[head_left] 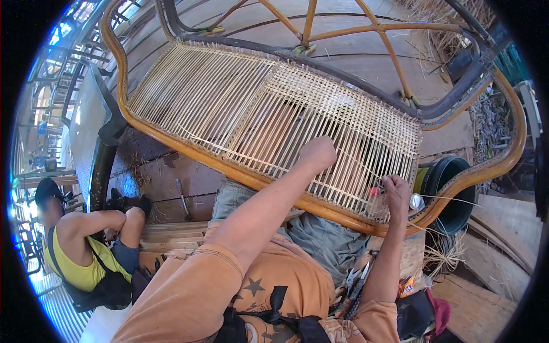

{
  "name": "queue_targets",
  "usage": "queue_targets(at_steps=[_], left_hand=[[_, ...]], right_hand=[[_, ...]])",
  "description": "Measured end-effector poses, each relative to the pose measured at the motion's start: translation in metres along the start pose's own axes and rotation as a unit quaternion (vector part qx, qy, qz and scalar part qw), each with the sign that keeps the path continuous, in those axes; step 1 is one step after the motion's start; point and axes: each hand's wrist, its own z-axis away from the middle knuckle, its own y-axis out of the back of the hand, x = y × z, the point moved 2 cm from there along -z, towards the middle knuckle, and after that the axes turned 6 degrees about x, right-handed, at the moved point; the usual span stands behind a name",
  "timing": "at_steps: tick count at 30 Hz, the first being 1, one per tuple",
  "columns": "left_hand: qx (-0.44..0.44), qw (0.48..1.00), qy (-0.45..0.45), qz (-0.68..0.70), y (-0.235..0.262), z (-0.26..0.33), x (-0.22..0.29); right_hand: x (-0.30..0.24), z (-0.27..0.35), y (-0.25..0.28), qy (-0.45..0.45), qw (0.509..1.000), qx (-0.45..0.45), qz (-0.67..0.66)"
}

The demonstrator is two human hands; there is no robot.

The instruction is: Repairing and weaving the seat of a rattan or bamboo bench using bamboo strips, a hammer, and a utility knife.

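While hands (318, 153) weave — cane seat (251, 108) (wooden floor (166, 177)).

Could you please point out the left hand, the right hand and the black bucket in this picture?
left hand (318, 153), head view, on the back of the fist.
right hand (396, 191), head view, on the knuckles.
black bucket (452, 201), head view, on its inner wall.
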Motion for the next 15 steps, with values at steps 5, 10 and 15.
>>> queue_targets(at_steps=[5,10,15], left_hand=[[-0.032,0.999,-0.006,0.021,0.000,-0.004,-0.004],[-0.030,0.999,-0.011,0.035,0.004,0.000,-0.004],[0.003,0.999,-0.033,0.043,0.006,0.007,-0.002]], right_hand=[[-0.003,0.000,-0.001,0.010,1.000,0.010,0.016],[-0.002,0.000,-0.001,0.012,1.000,0.010,0.026],[-0.011,-0.001,-0.004,0.010,0.999,0.011,0.052]])
